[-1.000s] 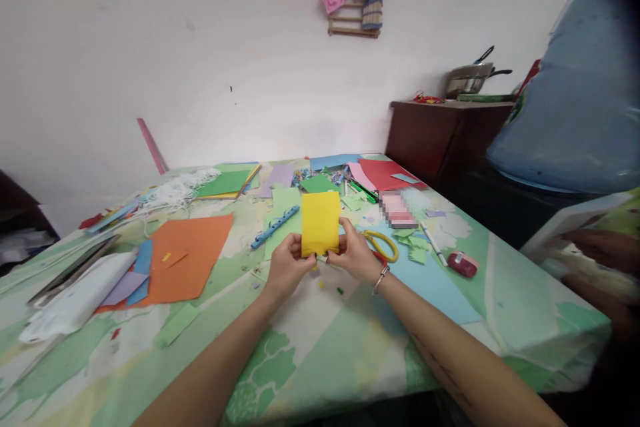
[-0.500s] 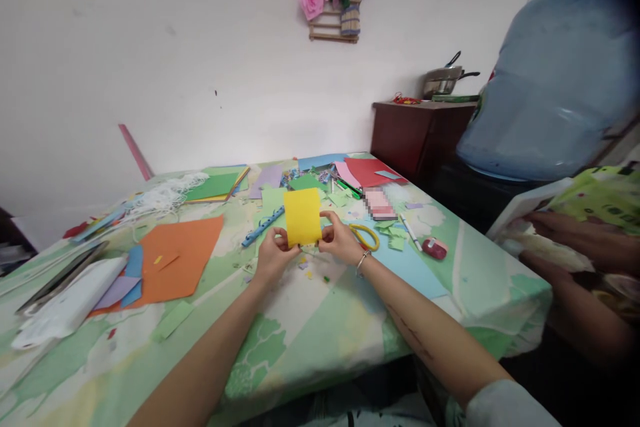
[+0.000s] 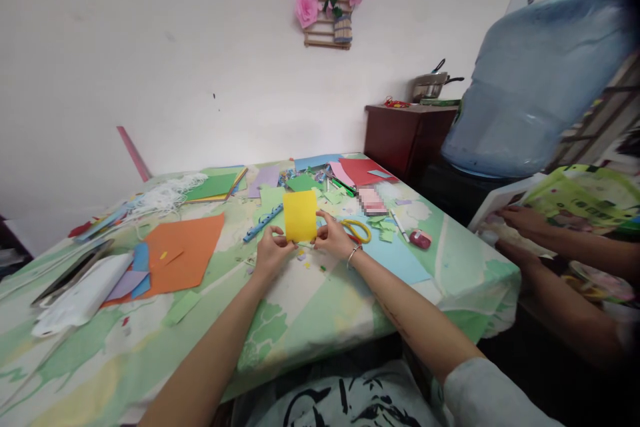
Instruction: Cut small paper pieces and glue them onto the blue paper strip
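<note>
A yellow sheet of paper (image 3: 300, 215) stands upright just above the table, held by its lower corners. My left hand (image 3: 273, 250) pinches the lower left corner between thumb and fingers. On the other side my right hand (image 3: 333, 238) grips the lower right edge and wears a bracelet at the wrist. Behind the right hand lie yellow-handled scissors (image 3: 361, 230), partly hidden by it. A blue pen-like strip (image 3: 263, 223) lies left of the paper, and small paper scraps (image 3: 303, 257) are scattered below it.
Orange paper (image 3: 187, 253), a white power strip (image 3: 83, 297) and a dark phone-like slab (image 3: 70, 271) lie at left. Light blue paper (image 3: 397, 257), a white pen (image 3: 400, 225) and a red sharpener-like object (image 3: 420, 238) are at right. Another person's hands (image 3: 520, 223) work beyond the table's right edge.
The view has shifted slightly, showing more of the shirt below. Both hands still hold the yellow paper, with little change in their grip.
</note>
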Demonstrator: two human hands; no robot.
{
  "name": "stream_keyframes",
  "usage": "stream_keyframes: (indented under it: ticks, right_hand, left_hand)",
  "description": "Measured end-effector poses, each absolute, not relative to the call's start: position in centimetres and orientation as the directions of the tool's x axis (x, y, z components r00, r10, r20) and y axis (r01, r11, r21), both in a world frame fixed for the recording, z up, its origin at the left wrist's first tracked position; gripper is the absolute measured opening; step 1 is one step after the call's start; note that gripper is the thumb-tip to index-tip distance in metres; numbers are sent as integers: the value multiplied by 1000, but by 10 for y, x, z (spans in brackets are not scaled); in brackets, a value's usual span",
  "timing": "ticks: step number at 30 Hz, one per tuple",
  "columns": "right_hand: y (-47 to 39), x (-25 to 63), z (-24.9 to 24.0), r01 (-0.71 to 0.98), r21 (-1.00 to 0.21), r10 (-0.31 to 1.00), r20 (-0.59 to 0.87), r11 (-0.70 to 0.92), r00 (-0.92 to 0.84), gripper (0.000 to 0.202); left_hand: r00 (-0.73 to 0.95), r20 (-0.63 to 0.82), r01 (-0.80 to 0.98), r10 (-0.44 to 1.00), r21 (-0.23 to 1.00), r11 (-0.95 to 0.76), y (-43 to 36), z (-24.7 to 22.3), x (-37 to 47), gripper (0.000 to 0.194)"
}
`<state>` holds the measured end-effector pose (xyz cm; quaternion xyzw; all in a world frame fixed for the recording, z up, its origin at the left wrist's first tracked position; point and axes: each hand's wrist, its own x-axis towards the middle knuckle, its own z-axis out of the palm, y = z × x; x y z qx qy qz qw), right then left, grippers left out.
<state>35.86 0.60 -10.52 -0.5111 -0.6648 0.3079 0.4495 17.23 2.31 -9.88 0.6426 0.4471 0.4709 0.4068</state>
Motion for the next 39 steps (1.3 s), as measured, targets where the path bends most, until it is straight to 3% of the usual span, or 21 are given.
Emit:
stream_keyframes:
  ticks: [15, 22, 26, 30, 35, 39]
  right_hand:
    - [-5, 358, -103, 337, -907, 968, 238, 252, -81, 76]
    - [-2, 367, -109, 288, -932, 974, 225, 222, -22, 65]
    - [2, 367, -111, 235, -954, 980, 197, 185, 28, 54]
    - [4, 369, -109, 186, -970, 981, 174, 156, 83, 26]
    - [4, 372, -110, 150, -980, 984, 150, 134, 97, 25]
    - [5, 370, -112, 148, -981, 987, 140, 127, 80, 26]
  left_hand:
    - [208, 306, 256, 929, 900, -354, 18, -104, 168, 32]
    - [194, 369, 322, 909, 851, -414, 20, -105, 161, 23]
    - [326, 440, 370, 837, 755, -541, 15, -100, 163, 11]
    - [520, 470, 336, 713, 656, -676, 4, -96, 171, 20]
    - [701, 444, 372, 559, 441, -817, -1, -100, 178, 23]
    - [662, 448, 444, 601, 412, -796, 3, -104, 175, 19]
